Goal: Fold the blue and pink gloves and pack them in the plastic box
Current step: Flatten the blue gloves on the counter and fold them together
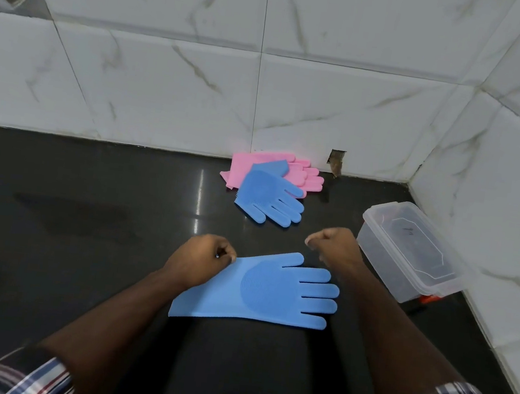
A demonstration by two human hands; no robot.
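A blue glove lies flat on the black counter, its fingers pointing right. My left hand rests at its upper left edge with the fingers curled; whether it pinches the edge is unclear. Above the glove's thumb, my right hand hovers in a loose fist and holds nothing. Farther back, a second blue glove lies on top of the pink gloves by the wall. The clear plastic box sits at the right with its lid on.
White marble-look tiled walls close off the back and right of the counter. A small hole in the tile shows near the pink gloves. An orange clip sticks out at the box's near end.
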